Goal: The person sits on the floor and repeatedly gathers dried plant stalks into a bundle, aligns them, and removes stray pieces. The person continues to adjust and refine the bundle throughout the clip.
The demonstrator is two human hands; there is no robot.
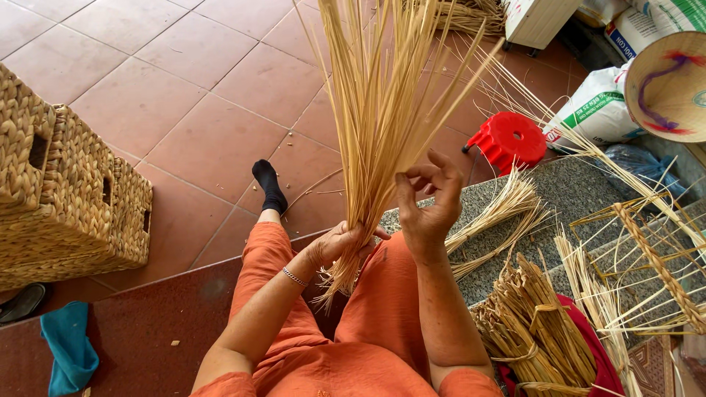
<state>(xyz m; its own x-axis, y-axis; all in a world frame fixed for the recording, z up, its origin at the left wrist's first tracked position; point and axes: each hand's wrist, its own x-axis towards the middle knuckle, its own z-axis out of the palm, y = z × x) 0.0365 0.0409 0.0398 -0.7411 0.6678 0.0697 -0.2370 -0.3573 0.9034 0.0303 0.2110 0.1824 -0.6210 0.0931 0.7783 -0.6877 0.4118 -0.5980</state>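
Woven baskets [70, 198] stand stacked at the far left on the tiled floor [198, 95], well apart from the work. A blue cloth [70, 351] lies below them beside a dark sandal [22, 301].

The left hand [340, 244] is closed around the lower end of a bundle of straw stalks [382, 110]; the grip is tight at the neck, the cut ends hanging just below it over the orange-trousered lap. The bundle stands nearly upright and fans out wide toward the top of the view.

The right hand [426, 206] is raised beside the bundle, fingers loosely curled. It appears to pinch one or two stalks between thumb and forefinger, though the strands are too fine here to confirm; its grip is narrow, not closed on the bulk.

Risks, as judged:
- The fan is held at one point only. Any slackening of the left grip would let stalks slide out and scatter on the floor.
- A sideways pull by the right hand could kink or snap a dry stalk, or drag its neighbours loose.
- Stalk tips rise toward the face; a tilt of the bundle brings them close.

To the right lie a red stool [510, 140], loose straw on the stone step [566, 184], tied bundles [540, 331] and a half-woven frame [654, 257], near enough to snag the spreading stalks.
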